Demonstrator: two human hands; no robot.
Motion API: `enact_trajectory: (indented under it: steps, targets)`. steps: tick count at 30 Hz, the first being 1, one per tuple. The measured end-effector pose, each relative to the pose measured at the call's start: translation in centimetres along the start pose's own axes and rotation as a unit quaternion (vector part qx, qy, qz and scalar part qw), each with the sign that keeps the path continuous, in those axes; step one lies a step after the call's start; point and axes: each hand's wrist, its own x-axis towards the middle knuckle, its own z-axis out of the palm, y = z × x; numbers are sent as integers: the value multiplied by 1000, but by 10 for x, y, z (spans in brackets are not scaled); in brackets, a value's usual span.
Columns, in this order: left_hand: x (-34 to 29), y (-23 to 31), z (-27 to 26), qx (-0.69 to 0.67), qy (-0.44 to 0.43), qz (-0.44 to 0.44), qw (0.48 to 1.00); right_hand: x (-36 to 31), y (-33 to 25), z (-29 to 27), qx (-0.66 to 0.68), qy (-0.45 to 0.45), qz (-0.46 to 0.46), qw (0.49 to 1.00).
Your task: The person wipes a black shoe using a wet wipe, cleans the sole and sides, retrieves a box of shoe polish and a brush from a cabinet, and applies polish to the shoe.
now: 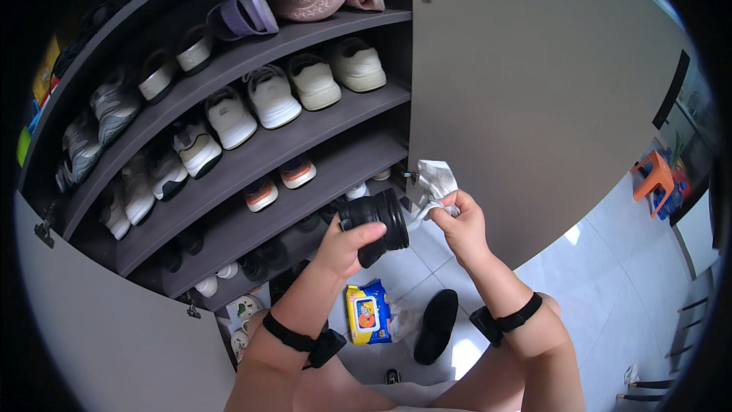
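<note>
The left hand (343,250) is closed around a black shoe (390,223), which is positioned at the centre of the frame, raised above the floor (602,282). The thumb lies across the near side of the shoe. The right hand (465,227), right of centre, pinches a white wipe (436,177) between thumb and fingers; the upper part of the wipe stands above the grip. The lower part hangs just beside the shoe's right end; contact between the two cannot be determined.

A second black shoe (437,328) rests on the floor at the lower centre. A blue and yellow wipes package (368,314) lies to its left, with a crumpled white sheet (405,323) between them.

A dark shoe cabinet (305,33) occupies the upper left of the frame. Its right door (534,107) stands open at the upper right; its left door (114,320) stands open at the lower left. A purple sandal (242,14) sits on the top visible shelf. An orange stool (653,172) stands at the right edge
</note>
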Motion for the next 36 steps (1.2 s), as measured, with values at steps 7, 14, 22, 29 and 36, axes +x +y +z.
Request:
enact_trajectory:
  steps: [7, 14, 22, 29, 36]
  targets:
    - [6, -5, 4, 400, -158, 60, 901, 7, -11, -17, 2, 17, -45, 999]
    - [11, -14, -4, 480, -213, 39, 850, 11, -15, -27, -130, 41, -115, 984]
    - [12, -32, -11, 515, -212, 70, 828, 7, -46, -37, -21, -29, 20, 999]
    - [19, -37, -6, 611, -187, 238, 731, 13, -59, -64, -94, -212, -104, 967]
    - [15, -45, -6, 674, -217, 240, 664, 4, -53, -42, -1, -210, -27, 977]
